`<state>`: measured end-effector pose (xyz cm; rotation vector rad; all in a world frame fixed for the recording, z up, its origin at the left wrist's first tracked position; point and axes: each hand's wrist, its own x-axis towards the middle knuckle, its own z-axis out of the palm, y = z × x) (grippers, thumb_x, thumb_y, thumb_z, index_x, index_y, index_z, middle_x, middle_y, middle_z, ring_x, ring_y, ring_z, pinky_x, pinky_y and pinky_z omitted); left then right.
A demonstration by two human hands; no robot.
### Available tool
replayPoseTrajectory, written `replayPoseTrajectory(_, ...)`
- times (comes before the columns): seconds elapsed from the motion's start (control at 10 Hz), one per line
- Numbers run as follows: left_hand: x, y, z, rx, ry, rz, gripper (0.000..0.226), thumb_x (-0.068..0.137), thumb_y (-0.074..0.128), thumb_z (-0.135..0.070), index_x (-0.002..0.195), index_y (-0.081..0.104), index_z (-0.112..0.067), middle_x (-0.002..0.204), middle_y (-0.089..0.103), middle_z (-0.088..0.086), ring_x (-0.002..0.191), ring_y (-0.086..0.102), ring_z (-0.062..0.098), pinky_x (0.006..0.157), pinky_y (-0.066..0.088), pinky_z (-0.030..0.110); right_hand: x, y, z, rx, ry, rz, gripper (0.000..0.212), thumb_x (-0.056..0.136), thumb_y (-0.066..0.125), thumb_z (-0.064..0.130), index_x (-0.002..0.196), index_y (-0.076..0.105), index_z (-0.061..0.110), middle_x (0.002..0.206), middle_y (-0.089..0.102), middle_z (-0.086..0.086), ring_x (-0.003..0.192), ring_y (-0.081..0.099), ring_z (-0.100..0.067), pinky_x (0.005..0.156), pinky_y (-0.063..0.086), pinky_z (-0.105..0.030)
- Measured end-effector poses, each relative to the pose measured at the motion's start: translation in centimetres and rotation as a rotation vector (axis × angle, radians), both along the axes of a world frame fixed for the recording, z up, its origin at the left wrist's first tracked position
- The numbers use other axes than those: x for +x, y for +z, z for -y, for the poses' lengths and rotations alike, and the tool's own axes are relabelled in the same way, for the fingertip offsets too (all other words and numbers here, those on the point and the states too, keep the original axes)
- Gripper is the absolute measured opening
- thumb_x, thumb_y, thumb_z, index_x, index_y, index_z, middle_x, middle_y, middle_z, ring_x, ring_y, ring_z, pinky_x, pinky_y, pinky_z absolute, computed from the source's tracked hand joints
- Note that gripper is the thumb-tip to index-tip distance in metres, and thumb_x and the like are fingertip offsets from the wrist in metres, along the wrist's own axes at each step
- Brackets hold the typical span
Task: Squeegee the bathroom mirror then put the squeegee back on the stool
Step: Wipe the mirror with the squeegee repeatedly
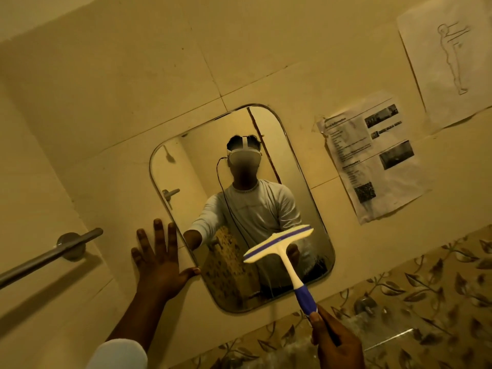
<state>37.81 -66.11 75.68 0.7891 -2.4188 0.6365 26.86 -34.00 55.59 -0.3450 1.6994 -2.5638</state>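
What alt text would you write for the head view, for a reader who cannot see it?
The right hand grips a white-and-blue squeegee by its handle, blade over the lower part of a rounded wall mirror. The left hand lies flat, fingers spread, on the tiled wall at the mirror's left edge. Printed papers hang to the right.

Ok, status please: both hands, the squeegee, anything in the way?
Left hand flat on wall, thumb at mirror edge. Right hand grips squeegee handle, blade at lower mirror. No obstacle seen on glass.
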Motion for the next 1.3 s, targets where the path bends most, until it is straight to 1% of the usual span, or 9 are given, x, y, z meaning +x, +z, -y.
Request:
replayPoseTrajectory(0.1, -0.1, 0.0, 0.1, 0.0, 0.002, 0.002, 0.14, 0.063, 0.037, -0.099, 0.169, -0.006, -0.018, 0.176, -0.015, 0.016, 0.156, -0.018, 0.056, 0.11, 0.018, 0.086, 0.6, -0.3, -0.6, 0.009, 0.009, 0.0, 0.013, 0.091, 0.07, 0.018, 0.092, 0.079, 0.028, 0.055, 0.064, -0.008, 0.043, 0.054, -0.012, 0.05, 0.045, -0.022)
replayPoseTrajectory(0.3, -0.1, 0.1, 0.1, 0.009, 0.008, 0.01, 0.14, 0.064, 0.037, -0.099, 0.169, -0.006, -0.018, 0.176, -0.015, 0.016, 0.156, -0.018, 0.056, 0.109, 0.019, 0.086, -1.3, 4.1, -0.9, -0.341, 0.127, 0.205, 0.011, 0.099, 0.057, 0.024, 0.098, 0.069, 0.023, 0.054, 0.052, -0.01, 0.042, 0.039, -0.019, 0.04, 0.032, -0.021)
replayPoseTrajectory(0.7, -0.1, 0.3, 0.0, 0.016, 0.013, 0.014, 0.14, 0.063, 0.038, -0.099, 0.169, -0.008, -0.019, 0.176, -0.018, 0.015, 0.156, -0.021, 0.054, 0.112, 0.016, 0.085, -0.8, 0.1, 1.1, -0.269, 0.171, 0.277, 0.04, 0.103, 0.049, 0.032, 0.096, 0.07, -0.001, 0.05, 0.041, -0.009, 0.035, 0.031, -0.016, 0.04, 0.027, -0.02)
replayPoseTrajectory(0.8, -0.1, 0.1, -0.1, 0.014, 0.006, 0.011, 0.14, 0.063, 0.037, -0.1, 0.169, -0.008, -0.019, 0.176, -0.017, 0.015, 0.156, -0.02, 0.055, 0.111, 0.016, 0.086, -0.1, -1.3, 1.2, -0.301, 0.206, 0.31, 0.061, 0.088, 0.059, 0.052, 0.097, 0.068, -0.008, 0.047, 0.04, -0.01, 0.033, 0.03, -0.015, 0.037, 0.027, -0.019)
replayPoseTrajectory(0.9, 0.0, 0.2, -0.1, 0.013, 0.0, 0.011, 0.141, 0.063, 0.022, -0.107, 0.169, -0.008, -0.02, 0.176, -0.017, 0.015, 0.156, -0.022, 0.054, 0.112, 0.014, 0.085, 0.4, -2.1, 1.3, -0.305, 0.232, 0.347, 0.114, 0.023, 0.074, 0.092, 0.086, 0.067, -0.003, 0.053, 0.047, -0.013, 0.033, 0.039, -0.016, 0.037, 0.034, -0.022)
replayPoseTrajectory(1.0, 0.1, 0.2, -0.3, 0.019, -0.015, 0.002, 0.141, 0.062, 0.022, -0.108, 0.169, -0.007, -0.019, 0.176, -0.017, 0.015, 0.156, -0.023, 0.053, 0.111, 0.013, 0.086, 0.4, -2.0, 1.1, -0.309, 0.215, 0.353, 0.122, 0.007, 0.069, 0.094, 0.083, 0.065, -0.001, 0.059, 0.053, -0.012, 0.034, 0.042, -0.014, 0.037, 0.036, -0.021)
replayPoseTrajectory(1.1, 0.0, 0.1, -0.3, 0.021, -0.015, 0.001, 0.142, 0.062, 0.027, -0.106, 0.169, -0.007, -0.019, 0.176, -0.017, 0.015, 0.156, -0.022, 0.054, 0.111, 0.015, 0.087, -0.1, 0.1, 0.7, -0.329, 0.214, 0.299, 0.088, 0.061, 0.066, 0.075, 0.094, 0.063, -0.007, 0.047, 0.041, -0.007, 0.032, 0.032, -0.015, 0.036, 0.028, -0.02)
replayPoseTrajectory(1.2, 0.1, 0.2, -0.4, 0.026, -0.009, 0.008, 0.139, 0.065, 0.013, -0.108, 0.169, -0.007, -0.019, 0.176, -0.016, 0.015, 0.156, -0.023, 0.053, 0.112, 0.012, 0.085, -1.5, 2.1, 0.8, -0.327, 0.179, 0.215, 0.058, 0.082, 0.05, 0.053, 0.093, 0.058, -0.003, 0.049, 0.038, -0.005, 0.036, 0.03, -0.015, 0.042, 0.026, -0.023)
replayPoseTrajectory(1.3, 0.0, 0.2, -0.3, 0.032, -0.009, 0.011, 0.142, 0.062, 0.028, -0.105, 0.169, -0.007, -0.019, 0.176, -0.018, 0.014, 0.156, -0.023, 0.053, 0.112, 0.013, 0.085, -2.6, 2.6, 1.0, -0.304, 0.158, 0.188, 0.057, 0.084, 0.048, 0.056, 0.091, 0.057, 0.0, 0.051, 0.039, -0.005, 0.038, 0.029, -0.015, 0.043, 0.027, -0.023)
